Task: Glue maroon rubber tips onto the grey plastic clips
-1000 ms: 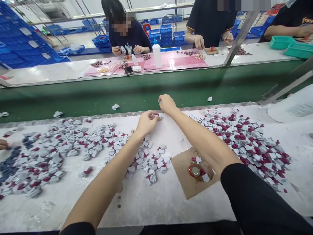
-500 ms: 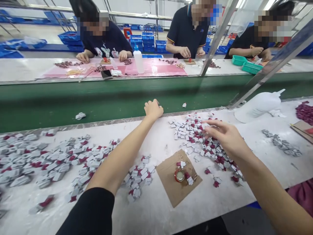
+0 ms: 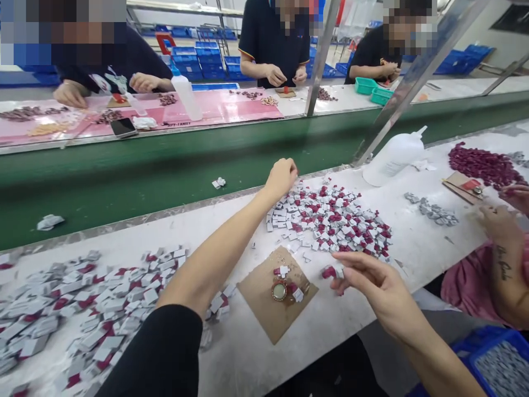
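My left hand (image 3: 282, 175) reaches to the far edge of the white table, at the back of a pile of small grey and maroon pieces (image 3: 330, 218); its fingers are curled and what they hold, if anything, is hidden. Nearer to me, my right hand (image 3: 366, 278) pinches a small maroon and grey piece (image 3: 329, 272) between thumb and fingers. Left of that hand lies a brown cardboard square (image 3: 266, 317) bearing a round metal cap (image 3: 279, 290) and two small maroon and grey pieces.
Many grey and maroon pieces (image 3: 93, 292) cover the left side. A green belt (image 3: 157, 182) runs behind the table, with people working beyond. A white bottle (image 3: 392, 157) stands at the back right. Another person's tattooed arm (image 3: 506, 264) is at the right, near a blue crate (image 3: 467, 350).
The view has turned to the right. My right hand has come back from the pile towards the cardboard, now with a piece in its fingers. My left hand has moved right, to the pile's back edge.
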A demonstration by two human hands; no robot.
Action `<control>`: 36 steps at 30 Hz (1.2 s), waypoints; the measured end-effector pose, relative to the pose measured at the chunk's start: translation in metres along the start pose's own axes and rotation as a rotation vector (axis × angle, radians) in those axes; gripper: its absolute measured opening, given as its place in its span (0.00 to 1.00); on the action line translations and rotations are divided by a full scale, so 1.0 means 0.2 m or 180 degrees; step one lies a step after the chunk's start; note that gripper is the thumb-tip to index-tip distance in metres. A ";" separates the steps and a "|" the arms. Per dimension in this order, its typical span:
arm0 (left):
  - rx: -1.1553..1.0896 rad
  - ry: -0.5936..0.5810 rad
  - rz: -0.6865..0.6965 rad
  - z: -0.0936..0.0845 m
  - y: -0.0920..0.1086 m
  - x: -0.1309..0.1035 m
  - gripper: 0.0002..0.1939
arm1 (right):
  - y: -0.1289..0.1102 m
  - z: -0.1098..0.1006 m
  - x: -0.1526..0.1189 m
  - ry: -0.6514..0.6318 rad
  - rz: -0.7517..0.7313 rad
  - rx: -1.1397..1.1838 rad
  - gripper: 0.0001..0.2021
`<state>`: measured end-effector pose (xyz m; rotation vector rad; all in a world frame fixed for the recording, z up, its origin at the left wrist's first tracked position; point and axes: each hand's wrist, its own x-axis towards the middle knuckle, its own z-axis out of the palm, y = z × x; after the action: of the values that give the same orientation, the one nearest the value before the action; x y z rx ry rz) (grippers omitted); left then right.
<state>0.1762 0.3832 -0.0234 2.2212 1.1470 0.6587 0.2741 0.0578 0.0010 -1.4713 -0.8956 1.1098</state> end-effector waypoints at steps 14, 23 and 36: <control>0.0239 -0.0354 0.0159 -0.23 -0.09 -0.69 0.17 | 0.09 0.12 0.07 -0.0019 0.0023 0.0272 0.19; 0.0490 -0.0363 -0.0163 -0.26 -0.23 -0.98 0.12 | 0.14 0.16 0.08 -0.0204 -0.0190 -0.0183 0.14; 0.0563 -0.0159 -0.0421 -0.19 -0.10 -0.92 0.08 | 0.15 0.25 -0.02 -0.0584 -0.1191 -0.1048 0.07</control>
<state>0.0460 0.2477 -0.0402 2.2683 1.3591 0.4607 0.2248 0.0638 -0.0285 -1.3964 -1.4721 0.8526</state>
